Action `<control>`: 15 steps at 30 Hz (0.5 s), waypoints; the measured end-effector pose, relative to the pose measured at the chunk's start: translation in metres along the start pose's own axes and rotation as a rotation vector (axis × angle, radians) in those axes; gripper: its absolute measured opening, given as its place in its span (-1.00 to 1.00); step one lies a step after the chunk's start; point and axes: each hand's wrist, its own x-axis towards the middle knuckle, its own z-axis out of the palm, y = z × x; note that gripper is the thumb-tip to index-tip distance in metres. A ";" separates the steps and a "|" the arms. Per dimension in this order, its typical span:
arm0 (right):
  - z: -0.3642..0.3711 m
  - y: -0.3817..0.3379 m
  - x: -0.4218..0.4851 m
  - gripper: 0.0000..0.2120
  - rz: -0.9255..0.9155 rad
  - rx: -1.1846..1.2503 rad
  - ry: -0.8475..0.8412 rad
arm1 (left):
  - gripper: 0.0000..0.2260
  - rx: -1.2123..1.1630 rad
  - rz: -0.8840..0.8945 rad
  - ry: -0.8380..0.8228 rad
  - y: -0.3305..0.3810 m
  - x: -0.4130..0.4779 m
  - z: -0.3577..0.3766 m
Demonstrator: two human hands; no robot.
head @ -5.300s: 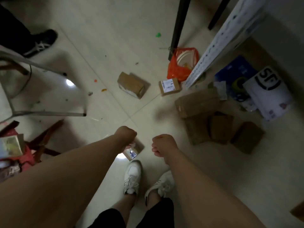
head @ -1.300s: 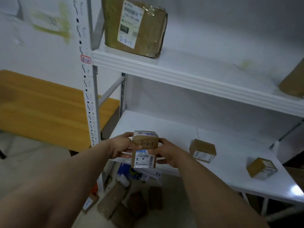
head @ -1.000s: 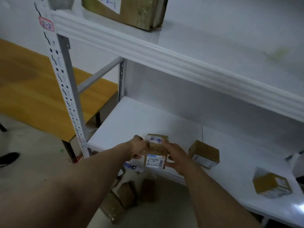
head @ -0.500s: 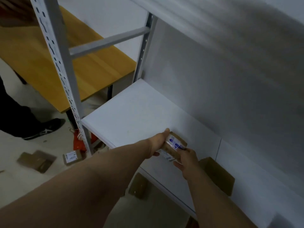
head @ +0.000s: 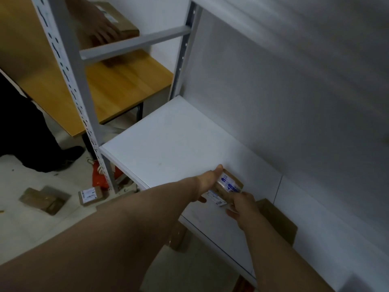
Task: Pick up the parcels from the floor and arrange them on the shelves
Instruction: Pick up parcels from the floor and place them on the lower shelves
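Both hands' grip closes on a small parcel [head: 228, 187] over the white shelf [head: 168, 144], beside a wooden table [head: 117, 85].

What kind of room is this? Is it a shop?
Probably a parcel storeroom or pickup point, not a shop. A white metal shelf holds a labelled parcel, more parcels on the floor wait nearby, and there is a plain wooden table.

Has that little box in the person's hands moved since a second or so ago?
Yes. The small parcel, held by the left hand and right hand, went from in front of the shelf's edge to down onto the white shelf, beside the other box.
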 end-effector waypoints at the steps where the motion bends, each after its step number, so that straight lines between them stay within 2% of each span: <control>1: 0.002 0.000 -0.002 -0.59 0.036 -0.018 0.030 | -0.28 0.003 0.005 0.003 -0.001 -0.003 -0.002; 6: 0.008 0.005 -0.021 -0.81 0.179 -0.189 0.099 | -0.23 0.002 -0.010 0.021 -0.009 -0.027 -0.022; 8: 0.016 0.007 -0.032 -0.81 0.192 -0.196 0.090 | -0.26 0.020 -0.029 0.031 -0.016 -0.036 -0.035; 13: 0.069 -0.002 -0.069 -0.85 0.214 -0.136 -0.033 | -0.64 0.167 -0.070 0.109 -0.042 -0.060 -0.080; 15: 0.099 -0.003 -0.085 -0.85 0.164 -0.164 -0.104 | -0.72 0.214 -0.095 0.154 -0.056 -0.071 -0.105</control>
